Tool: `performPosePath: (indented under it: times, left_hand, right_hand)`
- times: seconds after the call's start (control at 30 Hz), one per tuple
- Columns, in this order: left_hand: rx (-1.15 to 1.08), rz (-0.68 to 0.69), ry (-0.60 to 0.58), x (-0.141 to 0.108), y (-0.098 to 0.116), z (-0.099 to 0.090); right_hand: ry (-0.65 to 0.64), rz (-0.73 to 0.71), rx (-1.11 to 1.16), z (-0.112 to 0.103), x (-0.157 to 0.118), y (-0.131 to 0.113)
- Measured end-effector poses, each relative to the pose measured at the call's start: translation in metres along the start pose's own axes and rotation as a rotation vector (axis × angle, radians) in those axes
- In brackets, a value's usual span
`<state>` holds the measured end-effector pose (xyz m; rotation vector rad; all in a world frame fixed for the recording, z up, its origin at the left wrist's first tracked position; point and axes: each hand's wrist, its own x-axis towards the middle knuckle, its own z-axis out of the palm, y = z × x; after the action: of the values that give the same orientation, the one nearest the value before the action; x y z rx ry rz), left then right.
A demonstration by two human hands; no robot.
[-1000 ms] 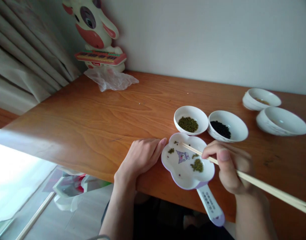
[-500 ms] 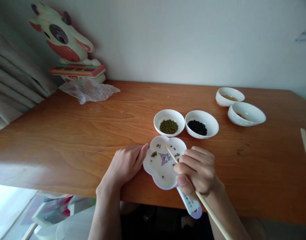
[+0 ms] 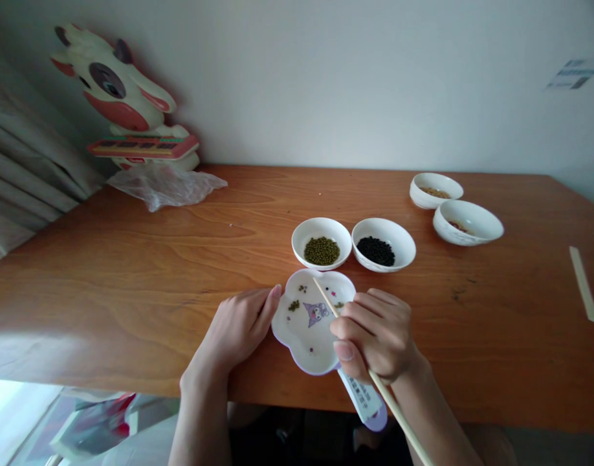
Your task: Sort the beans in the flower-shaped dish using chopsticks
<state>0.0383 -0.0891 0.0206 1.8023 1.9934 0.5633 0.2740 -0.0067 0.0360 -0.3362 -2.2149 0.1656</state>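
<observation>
A white flower-shaped plate point(image 3: 304, 353) with a purple rim and a cartoon figure lies near the table's front edge. Its handle point(image 3: 362, 395), bearing a printed label, sticks out past that edge. Small clusters of green mung beans point(image 3: 294, 305) lie on the plate. My left hand point(image 3: 243, 320) rests on the table, its thumb against the plate's left rim and its other fingers curled and mostly hidden. In a closed fist, my right hand point(image 3: 377, 330) grips a wooden chopstick point(image 3: 396, 408), whose thin tip is over the plate's upper part.
Just beyond the plate stand a bowl of mung beans point(image 3: 321, 223) and a bowl of black beans point(image 3: 398, 236). Two more white bowls point(image 3: 486, 226) are at the back right. A pale strip point(image 3: 584, 285) lies far right. A cow toy keyboard point(image 3: 142, 147) and plastic bag point(image 3: 165, 186) occupy the back left.
The whole view has shifted slightly, so everything sits a little lower and further left. Both hands keep their hold, and the chopstick tip stays over the plate.
</observation>
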Motion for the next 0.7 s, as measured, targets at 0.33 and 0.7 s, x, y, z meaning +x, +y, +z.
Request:
performPosePath:
  times: [0.33, 0.7]
  left_hand:
    - [-0.001, -0.007, -0.006, 0.001, -0.001, -0.002]
    - [0.009, -0.006, 0.006, 0.001, 0.002, -0.005]
  right_hand:
    - [0.118, 0.501, 0.408, 0.006, -0.005, 0.010]
    - [0.017, 0.754, 0.390, 0.009, -0.009, 0.018]
